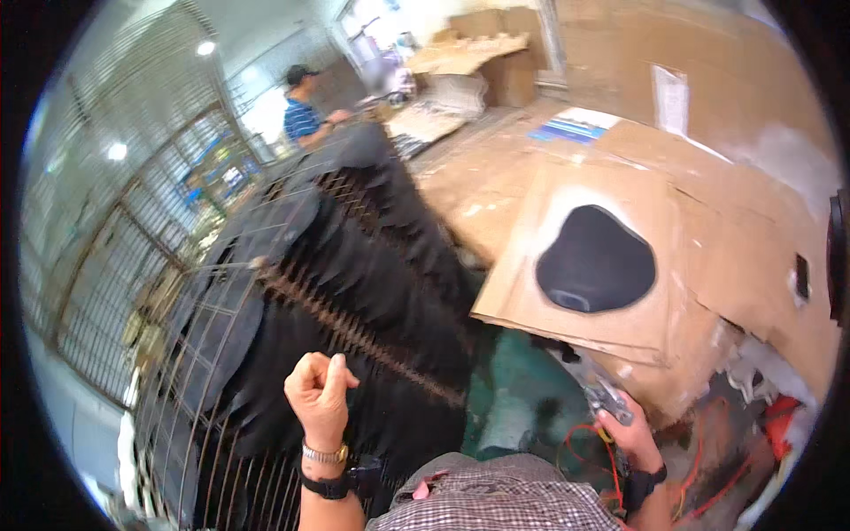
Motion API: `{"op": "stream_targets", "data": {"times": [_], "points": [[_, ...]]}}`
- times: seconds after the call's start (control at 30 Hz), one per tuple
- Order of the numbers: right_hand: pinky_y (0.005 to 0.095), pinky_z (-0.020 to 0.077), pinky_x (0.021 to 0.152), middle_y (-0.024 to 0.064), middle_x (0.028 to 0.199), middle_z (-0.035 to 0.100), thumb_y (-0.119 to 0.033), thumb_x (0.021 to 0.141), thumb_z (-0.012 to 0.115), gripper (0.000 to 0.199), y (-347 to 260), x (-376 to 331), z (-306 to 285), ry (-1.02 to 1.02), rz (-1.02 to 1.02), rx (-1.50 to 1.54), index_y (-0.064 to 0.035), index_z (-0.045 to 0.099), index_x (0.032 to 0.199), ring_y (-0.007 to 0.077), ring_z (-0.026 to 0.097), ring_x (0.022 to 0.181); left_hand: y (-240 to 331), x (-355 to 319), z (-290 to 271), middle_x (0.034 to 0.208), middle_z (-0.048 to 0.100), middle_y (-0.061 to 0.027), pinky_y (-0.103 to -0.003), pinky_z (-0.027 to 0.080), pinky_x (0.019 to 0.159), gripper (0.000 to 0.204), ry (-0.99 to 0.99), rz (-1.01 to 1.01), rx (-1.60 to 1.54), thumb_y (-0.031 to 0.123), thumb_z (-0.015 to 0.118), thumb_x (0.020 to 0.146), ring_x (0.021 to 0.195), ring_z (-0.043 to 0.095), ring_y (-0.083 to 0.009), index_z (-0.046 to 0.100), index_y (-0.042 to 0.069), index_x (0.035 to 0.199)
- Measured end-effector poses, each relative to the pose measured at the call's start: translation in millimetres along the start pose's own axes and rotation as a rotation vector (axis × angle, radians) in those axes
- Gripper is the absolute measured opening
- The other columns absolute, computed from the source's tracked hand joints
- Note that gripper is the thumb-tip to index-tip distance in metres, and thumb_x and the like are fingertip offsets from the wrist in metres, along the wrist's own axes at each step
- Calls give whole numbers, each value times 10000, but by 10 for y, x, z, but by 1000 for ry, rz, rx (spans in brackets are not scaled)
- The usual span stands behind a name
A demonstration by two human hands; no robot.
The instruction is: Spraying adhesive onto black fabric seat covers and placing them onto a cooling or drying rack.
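Note:
My right hand (630, 427) is closed around a silver metal spray gun (604, 396), low beside the near edge of a cardboard sheet (518, 292). On that sheet lies a black rounded-triangular pad (595, 258), with white residue around its outline. My left hand (320, 391) is curled into a fist with the thumb up, and no object shows in it. It is in front of a wire cage (208, 425) packed with many black sheet-like pieces (390, 292).
Orange hoses (611, 469) hang by my right forearm. Cardboard panels (753, 212) cover the bench and the wall on the right. At the back, a person in a blue striped shirt (302, 117) stands beyond the cage. Tall wire racks (102, 292) line the left side.

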State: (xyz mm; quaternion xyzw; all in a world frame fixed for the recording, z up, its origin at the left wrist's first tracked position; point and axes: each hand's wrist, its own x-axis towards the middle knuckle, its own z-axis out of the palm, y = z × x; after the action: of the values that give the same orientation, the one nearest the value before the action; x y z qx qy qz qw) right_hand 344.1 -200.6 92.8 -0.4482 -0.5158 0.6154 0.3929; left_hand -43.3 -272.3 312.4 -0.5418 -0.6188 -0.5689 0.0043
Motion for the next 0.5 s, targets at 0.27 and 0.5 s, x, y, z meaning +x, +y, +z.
{"op": "stream_targets", "data": {"times": [0.27, 0.5], "points": [[256, 495, 720, 25, 966, 585, -102, 854, 631, 396, -492, -191, 435, 151, -11, 144, -5, 508, 1217, 93, 582, 797, -912, 81, 384, 567, 411, 25, -217, 415, 464, 348, -82, -224, -318, -11, 584, 857, 485, 474, -62, 358, 95, 614], [256, 499, 711, 23, 921, 607, -109, 875, 611, 397, -1155, -523, 626, 509, -119, -36, -3, 506, 1244, 99, 584, 756, -1605, 205, 869, 595, 463, 17, -225, 447, 488, 302, -287, -395, -468, 1, 581, 852, 493, 471, -60, 377, 106, 656]]}}
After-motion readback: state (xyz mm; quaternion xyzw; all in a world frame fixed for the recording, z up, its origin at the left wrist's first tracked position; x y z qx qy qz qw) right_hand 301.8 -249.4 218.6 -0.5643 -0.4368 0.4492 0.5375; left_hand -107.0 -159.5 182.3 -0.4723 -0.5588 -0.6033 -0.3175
